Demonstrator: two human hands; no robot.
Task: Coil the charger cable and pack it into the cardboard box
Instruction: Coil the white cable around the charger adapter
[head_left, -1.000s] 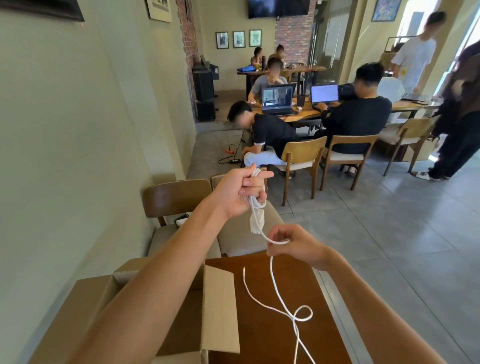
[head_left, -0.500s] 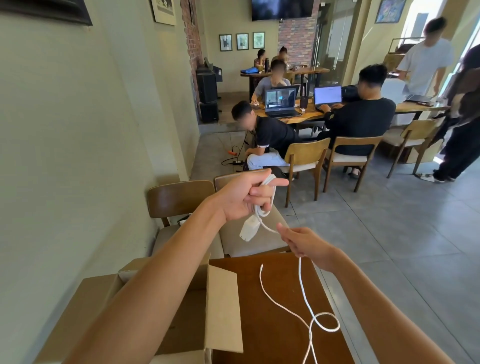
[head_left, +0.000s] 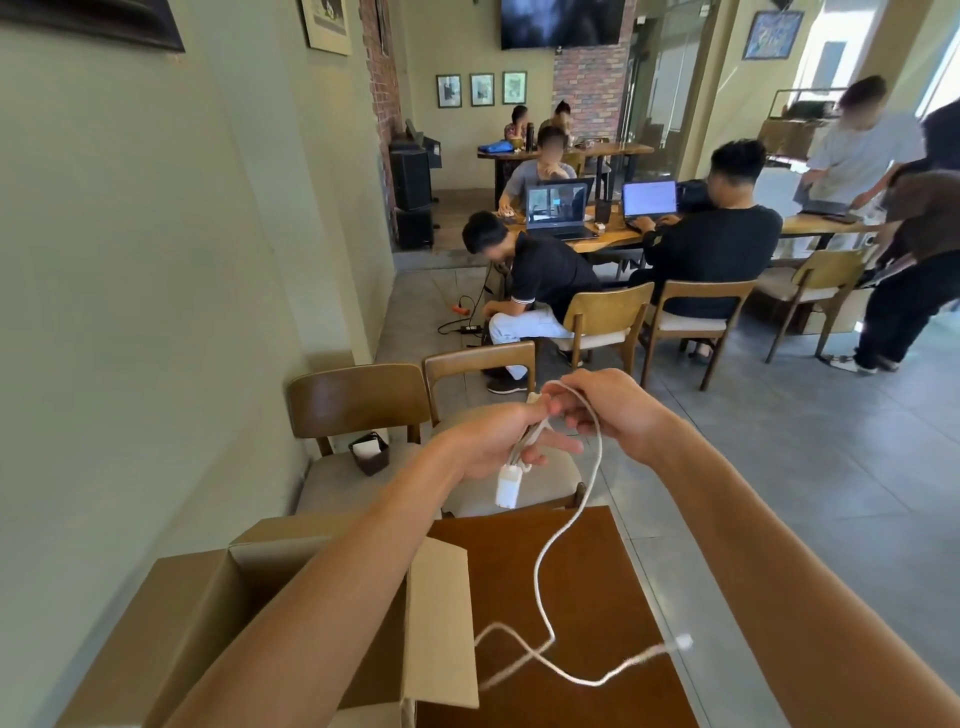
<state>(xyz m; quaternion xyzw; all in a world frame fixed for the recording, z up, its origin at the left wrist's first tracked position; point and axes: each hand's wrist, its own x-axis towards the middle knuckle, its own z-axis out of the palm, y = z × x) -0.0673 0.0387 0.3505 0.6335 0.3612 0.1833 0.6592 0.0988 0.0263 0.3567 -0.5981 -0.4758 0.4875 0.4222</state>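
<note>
My left hand (head_left: 498, 436) is closed around a few gathered loops of the white charger cable (head_left: 566, 530), and the white plug block (head_left: 508, 486) dangles below its fingers. My right hand (head_left: 608, 405) pinches the cable right beside the left hand. From there the loose cable drops in a long curve over the brown table (head_left: 597, 577), crosses itself near the bottom, and its free connector end (head_left: 683, 643) hangs blurred at the right. The open cardboard box (head_left: 208, 587) stands at lower left, under my left forearm, with one flap (head_left: 441, 618) upright.
Two wooden chairs (head_left: 363, 400) stand beyond the table; a small dark holder (head_left: 370, 453) sits on the left seat. The wall runs close on the left. Several people sit at laptop tables farther back, and grey tiled floor lies to the right.
My right hand has risen from below the plug to meet the left hand, carrying another turn of cable. The loose tail swung up and rightwards over the table.
</note>
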